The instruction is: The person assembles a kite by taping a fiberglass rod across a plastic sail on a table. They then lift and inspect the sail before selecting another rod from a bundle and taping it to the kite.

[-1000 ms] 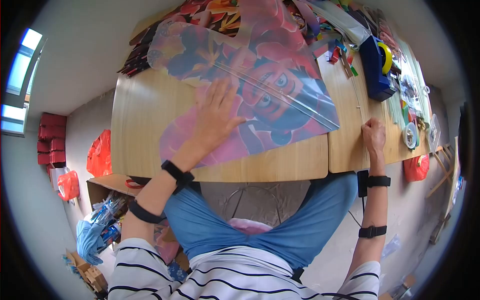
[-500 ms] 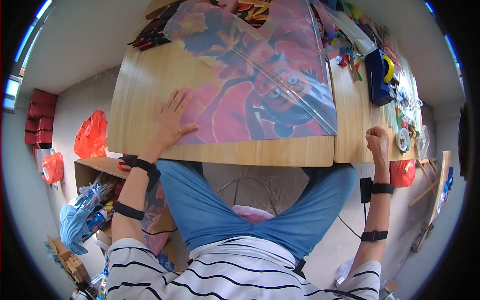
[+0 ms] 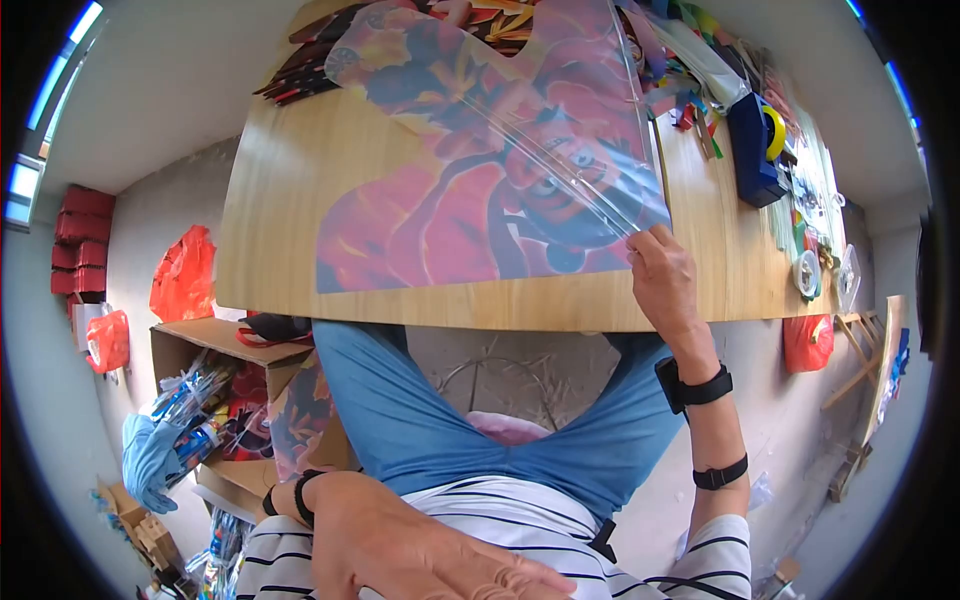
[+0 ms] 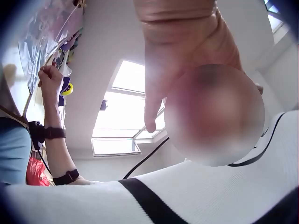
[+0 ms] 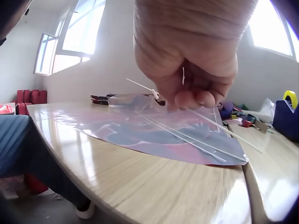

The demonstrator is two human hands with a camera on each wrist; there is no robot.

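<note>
A thin white rod [image 5: 224, 130] is pinched between the thumb and fingers of my right hand [image 3: 665, 285]. This hand hovers over the near right corner of a translucent printed sheet [image 3: 430, 225] with a cartoon figure on it. Two thin sticks [image 5: 182, 137] lie diagonally across the sheet. A small white fitting [image 5: 155, 93] shows on a thin stick beyond the fingers. My left hand [image 3: 430, 550] is drawn back in front of the striped shirt, off the table. Its fingers are extended and hold nothing visible.
A blue tape dispenser [image 3: 757, 150] with yellow tape stands at the right. Bunched colourful prints [image 3: 320, 55] lie at the far side. A gap [image 5: 252, 200] splits two tabletops. An open cardboard box [image 3: 215, 340] sits at the left below the table.
My left hand has left the sheet and come back to the chest. My right hand has moved left from the right tabletop to the sheet's corner. The sheet lies nearly as before.
</note>
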